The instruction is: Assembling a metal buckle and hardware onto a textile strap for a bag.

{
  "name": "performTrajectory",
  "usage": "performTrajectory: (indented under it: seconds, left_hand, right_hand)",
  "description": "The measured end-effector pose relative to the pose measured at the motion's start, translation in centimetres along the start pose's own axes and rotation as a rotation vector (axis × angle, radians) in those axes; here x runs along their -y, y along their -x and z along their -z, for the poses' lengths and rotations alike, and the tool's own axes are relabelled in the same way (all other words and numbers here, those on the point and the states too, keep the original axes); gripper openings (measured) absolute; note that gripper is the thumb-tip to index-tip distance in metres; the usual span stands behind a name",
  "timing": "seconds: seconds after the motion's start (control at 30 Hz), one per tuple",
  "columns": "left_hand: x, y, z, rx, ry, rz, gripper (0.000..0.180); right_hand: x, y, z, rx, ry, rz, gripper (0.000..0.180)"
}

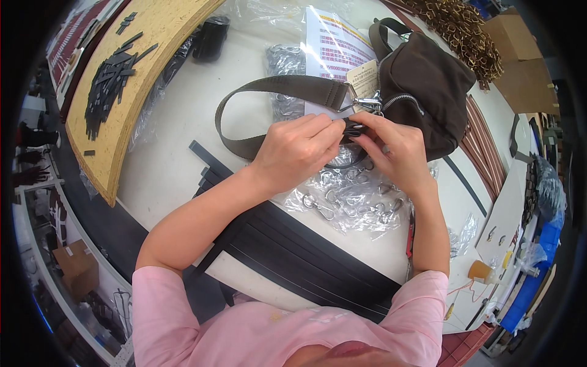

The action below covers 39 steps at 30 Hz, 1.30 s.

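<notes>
Both hands, left (298,148) and right (391,147), grip pinched shut on a small dark strap fitting (353,129) beside the brown bag (428,92), held over the white surface (177,159), bagged metal clips (348,199) within reach.

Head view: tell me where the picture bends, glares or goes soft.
Head view: the fisheye bows the wooden board and black strips toward the dark round rim; glare whitens the clear plastic bags and the table; light is even with soft shadows; both hands, left hand and right hand, and the brown bag stay sharp.
</notes>
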<state>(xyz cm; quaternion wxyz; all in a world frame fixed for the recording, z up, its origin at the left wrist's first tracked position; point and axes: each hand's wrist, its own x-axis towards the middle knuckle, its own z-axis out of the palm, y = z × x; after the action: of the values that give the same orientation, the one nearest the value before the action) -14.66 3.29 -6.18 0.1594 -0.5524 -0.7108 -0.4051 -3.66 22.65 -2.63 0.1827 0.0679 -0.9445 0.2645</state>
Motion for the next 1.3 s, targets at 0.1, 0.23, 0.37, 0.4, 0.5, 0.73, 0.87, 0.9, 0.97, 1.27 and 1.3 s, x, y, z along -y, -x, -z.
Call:
performTrajectory:
  seconds: [0.1,0.23,0.37,0.4,0.5,0.73,0.87,0.9,0.97,1.27,1.3]
  left_hand:
    - [-0.03,-0.08,-0.03,0.004,0.001,0.007,0.026]
    - [0.10,0.06,-0.08,0.004,-0.002,0.018,0.026]
    - [0.01,-0.04,-0.04,0.000,-0.002,0.015,0.026]
    - [0.03,-0.02,-0.01,0.000,-0.007,0.011,0.026]
    - [0.09,-0.05,0.02,-0.008,-0.003,0.006,0.026]
    - [0.03,0.02,0.25,0.000,-0.002,-0.002,0.026]
    - [0.05,0.19,0.24,-0.002,0.003,-0.009,0.027]
    - [0.04,0.19,0.23,-0.003,0.006,-0.012,0.027]
    - [0.04,0.14,0.12,-0.007,0.012,-0.018,0.027]
    - [0.09,0.09,0.14,-0.012,-0.009,-0.004,0.025]
    - [0.06,0.06,0.05,-0.014,0.010,-0.003,0.025]
  right_hand:
    - [0.17,-0.06,0.18,0.001,0.019,-0.002,0.033]
    - [0.06,-0.12,-0.21,-0.036,-0.010,0.034,0.040]
    - [0.04,-0.12,-0.18,-0.034,-0.002,0.033,0.039]
    - [0.07,-0.14,-0.19,-0.028,0.005,0.025,0.039]
    - [0.19,-0.19,-0.22,-0.024,0.012,0.014,0.035]
    - [0.10,-0.07,-0.56,-0.039,0.044,0.034,0.035]
    - [0.05,-0.01,-0.66,-0.039,0.044,0.031,0.034]
    - [0.02,0.04,-0.66,-0.045,0.045,0.032,0.033]
    - [0.05,0.20,-0.54,-0.042,0.041,0.016,0.033]
    - [0.23,0.02,-0.57,-0.019,-0.009,-0.021,0.032]
    - [0.32,0.06,-0.47,-0.020,-0.005,-0.032,0.033]
